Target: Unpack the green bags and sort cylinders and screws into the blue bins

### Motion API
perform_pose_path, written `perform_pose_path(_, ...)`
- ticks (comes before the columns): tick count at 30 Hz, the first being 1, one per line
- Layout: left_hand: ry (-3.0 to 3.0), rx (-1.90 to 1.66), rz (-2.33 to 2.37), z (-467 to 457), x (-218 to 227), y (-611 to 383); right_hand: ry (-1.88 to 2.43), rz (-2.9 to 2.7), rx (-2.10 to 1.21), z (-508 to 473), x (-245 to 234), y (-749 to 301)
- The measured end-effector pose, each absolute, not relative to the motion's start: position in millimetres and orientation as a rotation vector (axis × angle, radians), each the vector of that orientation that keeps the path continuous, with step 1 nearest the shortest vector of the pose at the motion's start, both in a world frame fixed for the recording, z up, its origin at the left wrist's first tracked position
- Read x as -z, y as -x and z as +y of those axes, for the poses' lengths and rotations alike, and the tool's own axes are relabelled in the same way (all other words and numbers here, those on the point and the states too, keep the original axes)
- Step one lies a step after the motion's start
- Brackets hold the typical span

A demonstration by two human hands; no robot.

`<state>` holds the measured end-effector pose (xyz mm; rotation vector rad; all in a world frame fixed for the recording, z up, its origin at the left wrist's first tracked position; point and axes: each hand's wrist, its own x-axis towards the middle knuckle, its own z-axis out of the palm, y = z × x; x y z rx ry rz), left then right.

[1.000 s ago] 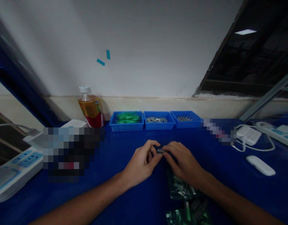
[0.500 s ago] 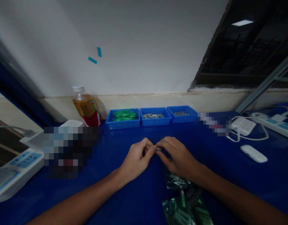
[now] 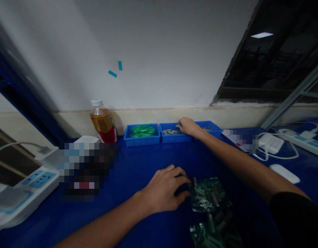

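My left hand is low over the blue table, fingers apart and curved. Its fingertips reach the left edge of a clear greenish packet that holds green and grey pieces. A small grey cylinder lies by those fingertips. Farther away, my right hand is at the middle blue bin, which contains small silvery metal pieces. Its fingers are pinched together, and a small grey piece shows at their tips; its exact kind is unclear.
A blue bin of green plastic pieces stands left of the middle bin, and a bin of small metal parts right of it. A drink bottle, power strips, cables and a white oval case lie around. More packets are nearer.
My hands have parted from the small piece they were both holding. The right hand has moved forward to the middle bin. The left has opened and come nearer, beside the packet.
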<state>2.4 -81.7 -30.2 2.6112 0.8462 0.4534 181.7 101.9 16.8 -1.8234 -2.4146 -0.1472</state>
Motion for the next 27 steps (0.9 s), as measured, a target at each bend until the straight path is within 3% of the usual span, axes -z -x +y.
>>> perform_pose_path(7, -2.597, -0.443, 0.904, -83, 28, -7, 1.711, -2.311, 0.135, 72, -22, -176)
perform_pose_path(13, -2.595, -0.436, 1.009, -85, 33, -12, 1.137, -2.421, -0.122, -50, 0, -210)
perform_pose_path(19, -2.557, -0.429, 1.013, -83, 32, -11, 1.152, -2.558, -0.569, -84, 17, -223)
perform_pose_path(27, -2.419, -0.555, 1.014, -80, 32, -10, 1.159, -2.357, -0.578, -85, 27, -211)
